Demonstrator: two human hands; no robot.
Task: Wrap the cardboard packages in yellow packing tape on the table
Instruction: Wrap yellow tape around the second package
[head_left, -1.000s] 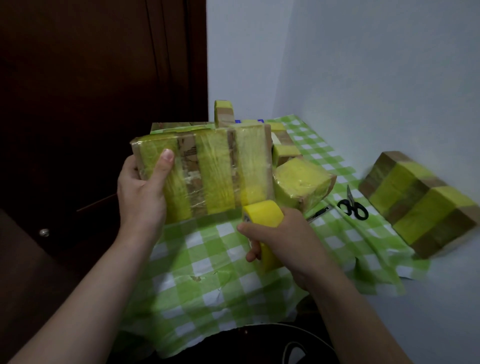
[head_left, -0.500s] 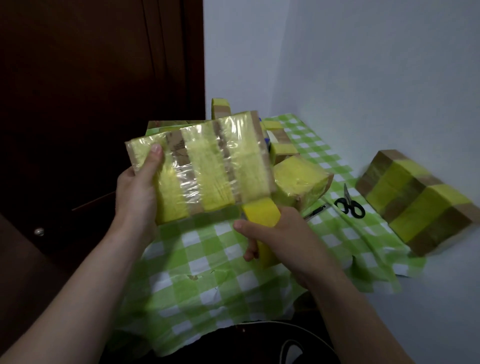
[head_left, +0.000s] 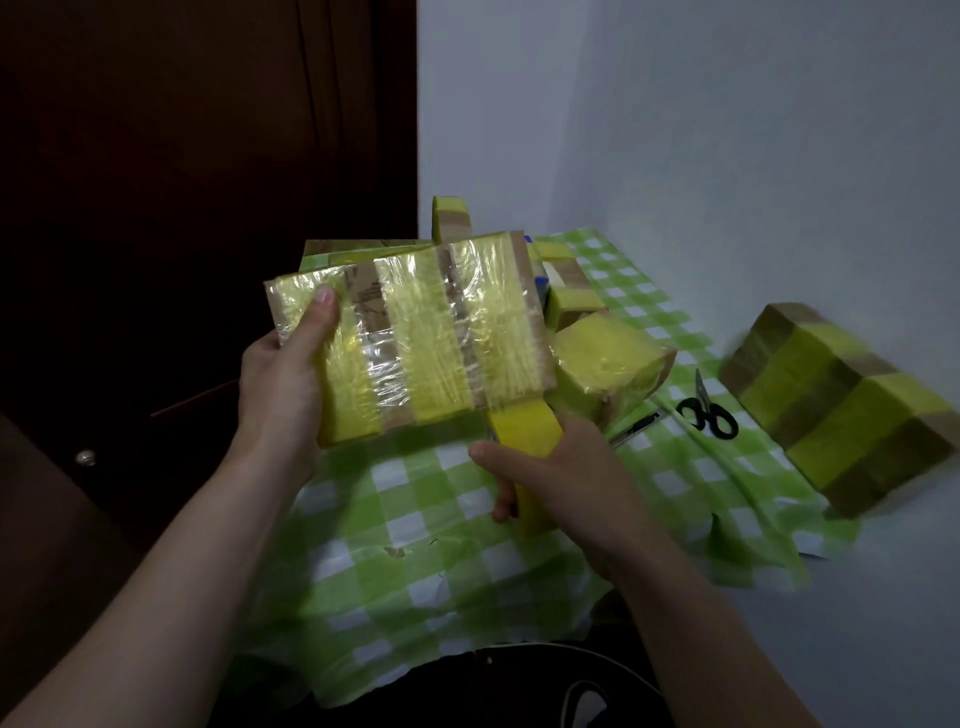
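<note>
My left hand (head_left: 283, 387) grips the left end of a flat cardboard package (head_left: 415, 338), thumb on its front face. The package is banded with three yellow tape strips under clear film and is held tilted above the table. Just below the package's lower right corner, my right hand (head_left: 563, 480) holds a roll of yellow packing tape (head_left: 524, 434), fingers curled round it. The tape runs up to the package's bottom edge.
A green-and-white checked cloth (head_left: 447, 525) covers the table. A taped cube package (head_left: 608, 364) lies behind the roll, smaller taped boxes (head_left: 569, 283) further back. Black scissors (head_left: 709, 413) and a pen (head_left: 636, 428) lie right. A long striped package (head_left: 841, 402) leans at the wall.
The package has tipped back and risen slightly, its face now turned more upward. My right hand with the tape roll has stayed under its lower right corner.
</note>
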